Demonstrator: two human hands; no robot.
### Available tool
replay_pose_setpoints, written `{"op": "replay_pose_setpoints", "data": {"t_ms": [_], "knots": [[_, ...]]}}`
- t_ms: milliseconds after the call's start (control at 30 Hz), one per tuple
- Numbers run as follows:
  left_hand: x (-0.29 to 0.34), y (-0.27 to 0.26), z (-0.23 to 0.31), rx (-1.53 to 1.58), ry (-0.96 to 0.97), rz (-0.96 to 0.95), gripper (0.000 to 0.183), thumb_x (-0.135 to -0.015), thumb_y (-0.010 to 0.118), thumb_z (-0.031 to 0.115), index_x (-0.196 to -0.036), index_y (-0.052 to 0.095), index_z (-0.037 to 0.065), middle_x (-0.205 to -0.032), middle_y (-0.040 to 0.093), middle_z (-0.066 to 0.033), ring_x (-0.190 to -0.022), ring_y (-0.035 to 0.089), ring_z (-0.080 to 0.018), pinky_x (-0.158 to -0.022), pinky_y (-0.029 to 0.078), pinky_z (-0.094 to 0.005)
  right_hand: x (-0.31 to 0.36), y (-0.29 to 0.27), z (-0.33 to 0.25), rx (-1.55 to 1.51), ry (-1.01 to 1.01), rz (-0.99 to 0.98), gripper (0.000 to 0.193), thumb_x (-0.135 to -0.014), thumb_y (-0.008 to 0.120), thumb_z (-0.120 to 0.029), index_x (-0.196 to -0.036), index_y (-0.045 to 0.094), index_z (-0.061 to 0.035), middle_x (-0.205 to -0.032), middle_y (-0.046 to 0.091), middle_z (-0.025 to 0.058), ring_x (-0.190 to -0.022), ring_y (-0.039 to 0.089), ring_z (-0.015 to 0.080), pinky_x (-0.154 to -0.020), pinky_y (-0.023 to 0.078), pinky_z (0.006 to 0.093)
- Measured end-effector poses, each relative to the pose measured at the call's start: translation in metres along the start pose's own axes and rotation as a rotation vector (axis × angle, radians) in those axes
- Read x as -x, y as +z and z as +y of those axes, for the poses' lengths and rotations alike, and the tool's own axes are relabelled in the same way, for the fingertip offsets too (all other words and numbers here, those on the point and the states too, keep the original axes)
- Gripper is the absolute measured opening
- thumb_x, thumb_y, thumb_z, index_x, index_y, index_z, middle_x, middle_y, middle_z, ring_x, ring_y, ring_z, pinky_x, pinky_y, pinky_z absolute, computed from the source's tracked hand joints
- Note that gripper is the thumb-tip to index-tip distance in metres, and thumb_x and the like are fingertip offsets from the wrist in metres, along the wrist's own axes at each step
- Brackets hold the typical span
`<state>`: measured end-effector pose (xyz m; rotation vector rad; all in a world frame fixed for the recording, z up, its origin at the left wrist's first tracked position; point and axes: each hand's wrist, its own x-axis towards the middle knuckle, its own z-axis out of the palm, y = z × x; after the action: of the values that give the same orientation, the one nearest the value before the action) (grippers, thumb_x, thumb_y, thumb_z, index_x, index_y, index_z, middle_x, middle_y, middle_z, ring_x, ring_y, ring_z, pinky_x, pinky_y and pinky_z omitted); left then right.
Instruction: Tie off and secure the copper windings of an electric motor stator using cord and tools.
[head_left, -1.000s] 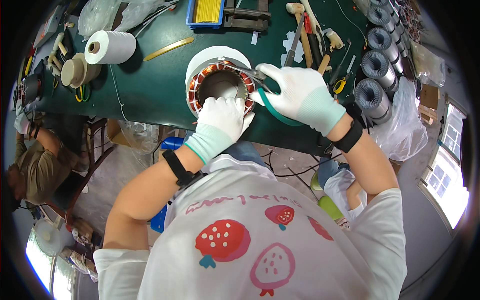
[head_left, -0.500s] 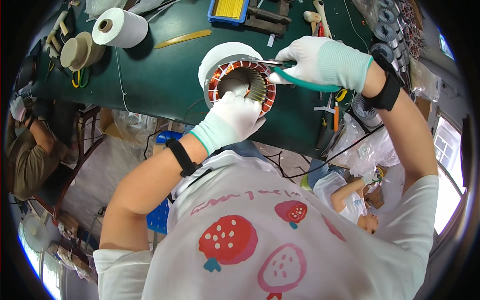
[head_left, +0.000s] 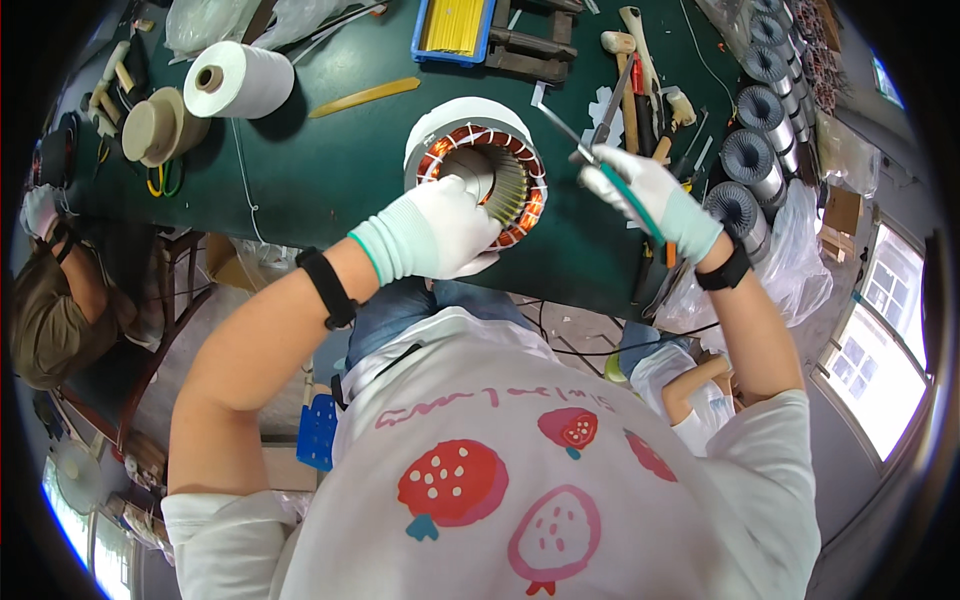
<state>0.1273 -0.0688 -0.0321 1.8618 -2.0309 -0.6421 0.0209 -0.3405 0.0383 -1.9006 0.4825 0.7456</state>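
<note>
A motor stator (head_left: 538,192) sits on the green table in front of me, with copper windings laced by white cord round its near end. White material wraps its far side. My left hand (head_left: 440,228), in a white glove, has its fingers curled over the stator's near left rim; the fingertips are partly hidden at the bore. Right of the stator and apart from it, my gloved right hand (head_left: 650,190) grips green-handled scissors (head_left: 622,188). Their blades are spread and point away from me.
A white cord spool (head_left: 245,85), a beige spool (head_left: 155,128) and a yellow strip (head_left: 365,97) lie left. Behind are a blue tray (head_left: 417,42) and dark metal block (head_left: 530,52). A mallet (head_left: 619,44) and several metal cores (head_left: 750,158) stand right. A co-worker's hand (head_left: 40,212) is far left.
My right hand has drawn the scissors back from the stator's rim, toward me and to the right, and their blades have spread. My left hand has shifted slightly left.
</note>
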Motion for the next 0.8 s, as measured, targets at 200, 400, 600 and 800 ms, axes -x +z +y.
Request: {"op": "replay_pose_setpoints", "data": {"t_ms": [200,400,600,800], "knots": [[0.002,-0.022,0.035,-0.238,-0.242,-0.079,0.043,-0.082,0.072,0.034,-0.114,0.062,0.007,-0.093,0.063,-0.0066,-0.091,0.060,-0.0243,-0.090,0.043,-0.0380,0.015,0.017,0.052,-0.093,0.180,0.152,0.038,-0.099,0.064,-0.038,-0.121,0.064,-0.0074,-0.076,0.060,0.0028,-0.067,0.055,0.0099,-0.063,0.045,0.0264],[0.014,-0.033,0.086,0.000,-0.345,0.164,0.051,-0.080,0.076,0.027,-0.124,0.059,0.009,-0.121,0.061,-0.0126,-0.116,0.058,-0.0295,-0.106,0.041,-0.0459,0.025,0.018,0.145,0.130,0.402,0.565,0.065,-0.092,0.067,-0.041,-0.144,0.047,-0.0080,-0.123,0.066,0.0213,-0.114,0.063,0.0357,-0.098,0.049,0.0422],[-0.029,-0.033,0.069,-0.093,-0.559,0.197,0.043,-0.084,0.072,0.039,-0.106,0.061,0.004,-0.099,0.064,-0.0118,-0.099,0.061,-0.0309,-0.089,0.046,-0.0450,0.028,0.062,0.113,0.139,-0.077,0.743,0.043,-0.092,0.064,-0.019,-0.131,0.059,-0.0023,-0.122,0.064,0.0183,-0.115,0.060,0.0333,-0.101,0.047,0.0413],[-0.054,0.019,0.052,-0.213,-0.600,0.211,0.037,-0.089,0.068,0.047,-0.082,0.062,0.010,-0.066,0.061,-0.0080,-0.063,0.065,-0.0272,-0.060,0.051,-0.0401,-0.005,0.195,0.117,-0.590,0.103,0.264,0.046,-0.100,0.057,-0.022,-0.140,0.052,0.0007,-0.116,0.066,0.0097,-0.093,0.061,0.0122,-0.077,0.052,0.0288]]}}
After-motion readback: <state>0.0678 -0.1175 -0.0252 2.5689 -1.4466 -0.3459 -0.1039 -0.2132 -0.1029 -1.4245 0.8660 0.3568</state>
